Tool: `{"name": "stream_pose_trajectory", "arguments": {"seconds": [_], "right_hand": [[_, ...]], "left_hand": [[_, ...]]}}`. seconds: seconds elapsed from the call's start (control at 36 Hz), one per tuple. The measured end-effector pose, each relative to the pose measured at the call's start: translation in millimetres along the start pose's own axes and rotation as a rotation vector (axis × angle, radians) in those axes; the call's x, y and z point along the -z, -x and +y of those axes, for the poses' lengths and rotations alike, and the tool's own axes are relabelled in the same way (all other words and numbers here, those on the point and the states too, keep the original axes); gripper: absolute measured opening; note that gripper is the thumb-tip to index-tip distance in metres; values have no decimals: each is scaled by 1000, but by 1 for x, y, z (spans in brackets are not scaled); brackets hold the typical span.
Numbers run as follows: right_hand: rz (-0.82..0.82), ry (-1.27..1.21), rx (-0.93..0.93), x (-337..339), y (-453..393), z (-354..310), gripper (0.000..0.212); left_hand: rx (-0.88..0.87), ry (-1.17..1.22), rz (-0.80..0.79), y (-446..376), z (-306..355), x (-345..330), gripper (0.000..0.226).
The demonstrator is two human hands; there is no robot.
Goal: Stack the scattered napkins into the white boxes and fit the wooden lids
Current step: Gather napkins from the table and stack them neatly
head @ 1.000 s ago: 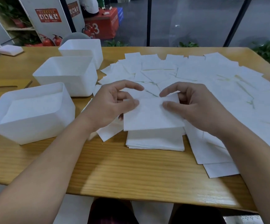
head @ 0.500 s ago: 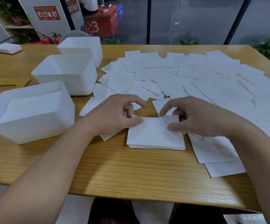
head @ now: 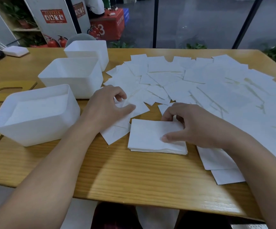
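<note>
Head view: right hand (head: 198,124) grip pins neat white napkin stack (head: 157,136) at frame centre on wooden table (head: 134,177); left hand (head: 107,106), nearer, pinches loose napkin (head: 139,105) just upper-left of stack.

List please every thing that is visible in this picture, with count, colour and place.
square paper napkins, scattered: many, white, across the table's middle and right
stack of paper napkins: one, white, near edge, under the right hand
open plastic boxes: three, white, in a row at left; the nearest holds napkins
slotted wooden lids: at least two, light brown, far left, partly hidden by the boxes
wooden table: one, light brown
fire extinguishers: several, red, on the floor behind
left hand: fingers curled on a loose napkin
right hand: thumb and fingers pinch the stack
</note>
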State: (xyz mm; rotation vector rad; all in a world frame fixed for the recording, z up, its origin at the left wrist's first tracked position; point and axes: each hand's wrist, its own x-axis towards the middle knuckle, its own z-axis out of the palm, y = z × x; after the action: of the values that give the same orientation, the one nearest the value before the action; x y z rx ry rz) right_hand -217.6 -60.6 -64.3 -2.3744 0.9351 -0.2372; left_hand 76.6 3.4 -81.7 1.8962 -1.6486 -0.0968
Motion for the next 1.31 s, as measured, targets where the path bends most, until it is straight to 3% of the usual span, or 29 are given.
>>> {"name": "stream_pose_trajectory", "arguments": {"seconds": [0.28,0.78,1.08,1.14,1.22,1.31], "right_hand": [[77,19,78,-10,-6,-3,42],[124,67,116,-16,-10,-1,32],[450,71,203,-12,-10,-5,91],[495,82,200,-13,-12,-3,73],[563,107,220,-14,-15,2,16],[582,28,206,-15,-14,4,6]], "left_hand": [[29,-51,-2,-3,-10,-2,22],[-5,-218,31,-4,-11,-10,7],[-277,275,-167,14,32,1,11],[-302,315,-188,15,33,-1,11],[-315,344,-162,15,31,-2,8],[-273,285,-172,13,27,-3,18]]}}
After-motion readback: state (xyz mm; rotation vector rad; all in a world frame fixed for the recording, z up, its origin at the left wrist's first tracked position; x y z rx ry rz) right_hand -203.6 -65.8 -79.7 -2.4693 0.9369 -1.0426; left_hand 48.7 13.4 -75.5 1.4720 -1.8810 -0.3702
